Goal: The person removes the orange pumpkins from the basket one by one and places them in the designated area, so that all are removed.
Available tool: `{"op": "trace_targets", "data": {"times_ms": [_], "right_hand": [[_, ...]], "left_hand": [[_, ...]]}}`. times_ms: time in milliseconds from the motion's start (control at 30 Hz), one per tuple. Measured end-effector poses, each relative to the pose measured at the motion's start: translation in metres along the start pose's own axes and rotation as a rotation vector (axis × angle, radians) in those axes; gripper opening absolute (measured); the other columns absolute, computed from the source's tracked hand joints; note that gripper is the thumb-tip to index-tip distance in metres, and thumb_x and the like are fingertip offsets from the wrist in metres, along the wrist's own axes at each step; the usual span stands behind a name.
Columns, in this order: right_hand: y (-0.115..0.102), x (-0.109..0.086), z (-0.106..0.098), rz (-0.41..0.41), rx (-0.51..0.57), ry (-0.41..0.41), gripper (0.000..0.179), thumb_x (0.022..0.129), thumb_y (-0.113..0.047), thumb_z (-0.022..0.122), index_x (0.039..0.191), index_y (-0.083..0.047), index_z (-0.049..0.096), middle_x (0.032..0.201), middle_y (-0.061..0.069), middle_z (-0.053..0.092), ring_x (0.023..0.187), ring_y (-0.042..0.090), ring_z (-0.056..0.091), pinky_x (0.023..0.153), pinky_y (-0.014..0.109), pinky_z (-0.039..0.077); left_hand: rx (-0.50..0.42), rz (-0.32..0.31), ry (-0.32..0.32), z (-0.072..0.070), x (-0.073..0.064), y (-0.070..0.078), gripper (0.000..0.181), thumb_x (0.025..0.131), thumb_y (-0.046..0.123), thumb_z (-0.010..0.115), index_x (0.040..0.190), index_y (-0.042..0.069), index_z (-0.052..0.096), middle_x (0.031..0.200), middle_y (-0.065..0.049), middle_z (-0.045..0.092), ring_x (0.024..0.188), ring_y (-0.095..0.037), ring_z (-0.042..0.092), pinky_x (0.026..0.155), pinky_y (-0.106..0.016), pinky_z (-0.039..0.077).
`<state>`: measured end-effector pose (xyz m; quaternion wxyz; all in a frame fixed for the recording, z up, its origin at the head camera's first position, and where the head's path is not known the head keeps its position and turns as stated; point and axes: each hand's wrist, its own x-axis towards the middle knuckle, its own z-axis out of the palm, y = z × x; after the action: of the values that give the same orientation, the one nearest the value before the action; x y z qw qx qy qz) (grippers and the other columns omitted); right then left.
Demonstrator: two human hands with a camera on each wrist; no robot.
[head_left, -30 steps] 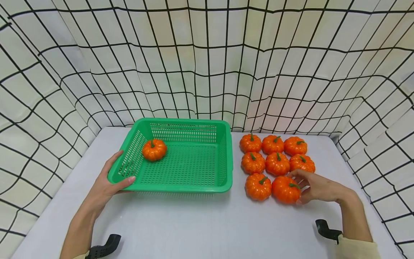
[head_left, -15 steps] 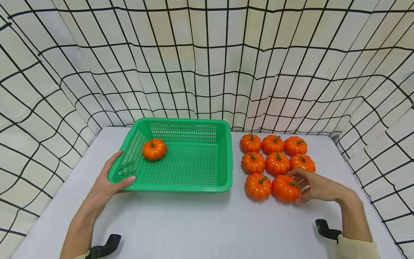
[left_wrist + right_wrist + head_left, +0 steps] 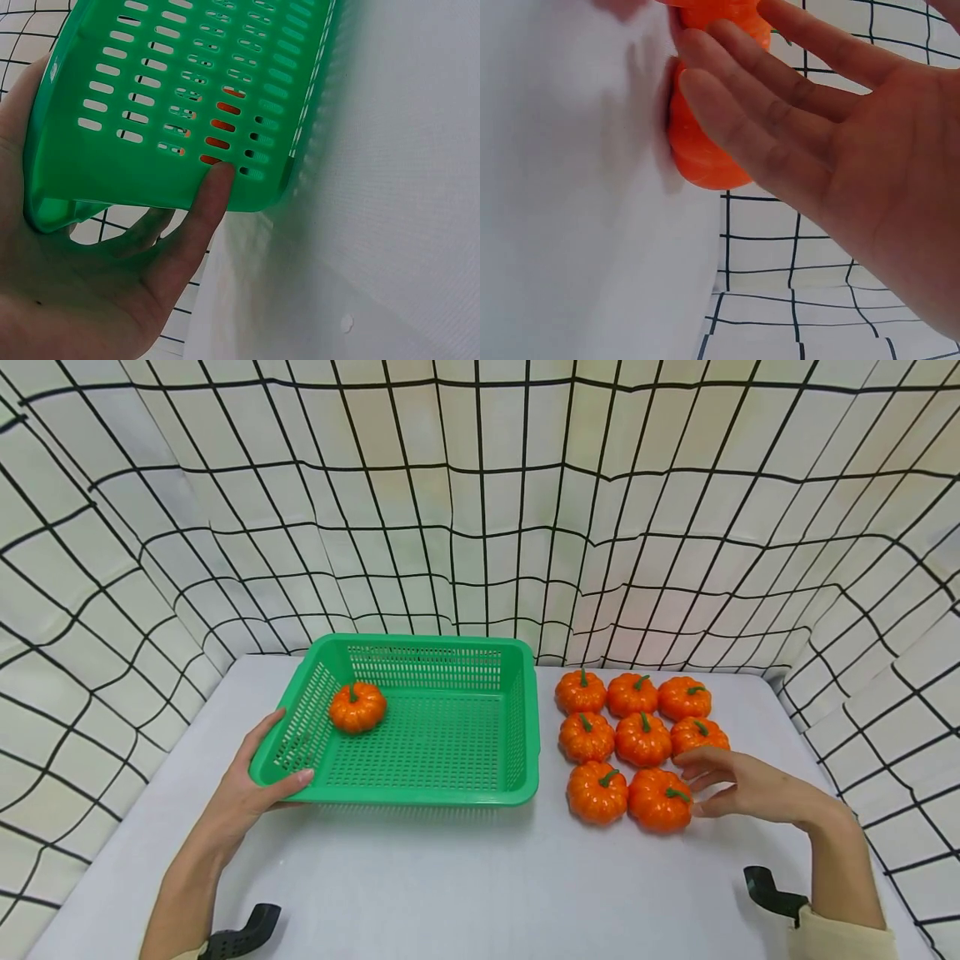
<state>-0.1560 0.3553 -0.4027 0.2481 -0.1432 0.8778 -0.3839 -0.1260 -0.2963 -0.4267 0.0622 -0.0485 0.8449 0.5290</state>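
Observation:
At the left end of the green plastic basket [image 3: 420, 797], my left hand [image 3: 247, 785] grips the corner, thumb along the front rim. The left wrist view shows a finger [image 3: 202, 217] against the slotted outer wall. One small orange pumpkin [image 3: 357, 707] with a green stem sits inside the basket, toward the left. My right hand [image 3: 750, 787] is beside the front right pumpkin [image 3: 658, 802] of a block of pumpkins, fingertips right at its side. In the right wrist view the fingers are extended, with a pumpkin [image 3: 705, 154] partly hidden behind them.
Several more pumpkins stand in rows right of the basket, among them a front left one [image 3: 597, 793] and a back left one [image 3: 581, 692]. A white table [image 3: 465, 885] carries everything. Curtains with a black grid [image 3: 480, 510] enclose the back and sides.
My right hand has drawn back slightly to the right, away from the front right pumpkin, which sits marginally further left. The left hand and basket hold still.

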Motion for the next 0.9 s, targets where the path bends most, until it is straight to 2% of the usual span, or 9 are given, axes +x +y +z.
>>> {"op": "trace_targets", "data": {"times_ms": [100, 233, 367, 533, 767, 900], "right_hand": [[-0.003, -0.002, -0.004, -0.04, -0.019, 0.05, 0.061, 0.095, -0.027, 0.076, 0.146, -0.002, 0.053, 0.141, 0.019, 0.064, 0.121, 0.025, 0.066, 0.089, 0.021, 0.056], [-0.01, 0.002, -0.003, -0.079, -0.011, 0.117, 0.051, 0.099, -0.026, 0.071, 0.144, -0.007, 0.056, 0.139, 0.018, 0.064, 0.119, 0.019, 0.067, 0.088, 0.022, 0.057], [-0.017, 0.011, 0.005, -0.099, 0.016, 0.197, 0.05, 0.099, -0.026, 0.072, 0.142, -0.008, 0.056, 0.14, 0.016, 0.063, 0.122, 0.028, 0.067, 0.089, 0.021, 0.057], [-0.025, 0.02, 0.013, -0.121, 0.041, 0.307, 0.052, 0.101, -0.025, 0.07, 0.146, -0.005, 0.052, 0.148, 0.02, 0.055, 0.127, 0.043, 0.061, 0.088, 0.019, 0.055], [-0.046, 0.032, 0.016, -0.11, 0.077, 0.453, 0.054, 0.102, -0.033, 0.067, 0.147, -0.008, 0.051, 0.152, 0.018, 0.052, 0.13, 0.044, 0.061, 0.09, 0.009, 0.048], [-0.061, 0.042, 0.017, -0.165, 0.115, 0.499, 0.05, 0.102, -0.032, 0.067, 0.145, -0.009, 0.053, 0.15, 0.015, 0.053, 0.132, 0.04, 0.06, 0.092, 0.007, 0.048]], "left_hand": [[0.006, -0.006, 0.001, 0.0, 0.0, 0.0, 0.096, 0.099, 0.032, 0.071, 0.164, 0.05, 0.003, 0.17, -0.024, 0.013, 0.102, 0.0, 0.054, 0.082, -0.02, 0.053], [0.014, -0.013, 0.002, 0.0, 0.001, 0.0, 0.096, 0.099, 0.032, 0.071, 0.164, 0.05, 0.002, 0.17, -0.024, 0.013, 0.104, -0.002, 0.053, 0.083, -0.019, 0.051], [0.017, -0.011, 0.003, 0.0, 0.001, -0.001, 0.097, 0.099, 0.032, 0.071, 0.165, 0.05, 0.002, 0.17, -0.025, 0.014, 0.103, -0.002, 0.053, 0.082, -0.02, 0.052], [-0.003, 0.003, -0.003, 0.001, 0.001, 0.0, 0.097, 0.099, 0.03, 0.072, 0.165, 0.049, 0.003, 0.169, -0.026, 0.016, 0.098, -0.002, 0.058, 0.081, -0.022, 0.054], [0.006, -0.003, -0.003, 0.0, 0.002, -0.001, 0.098, 0.099, 0.03, 0.072, 0.165, 0.049, 0.003, 0.169, -0.027, 0.014, 0.098, -0.002, 0.058, 0.081, -0.022, 0.054], [0.005, -0.012, -0.006, -0.001, 0.001, -0.002, 0.098, 0.099, 0.03, 0.072, 0.165, 0.049, 0.002, 0.169, -0.027, 0.015, 0.099, -0.001, 0.057, 0.081, -0.021, 0.053]]}}
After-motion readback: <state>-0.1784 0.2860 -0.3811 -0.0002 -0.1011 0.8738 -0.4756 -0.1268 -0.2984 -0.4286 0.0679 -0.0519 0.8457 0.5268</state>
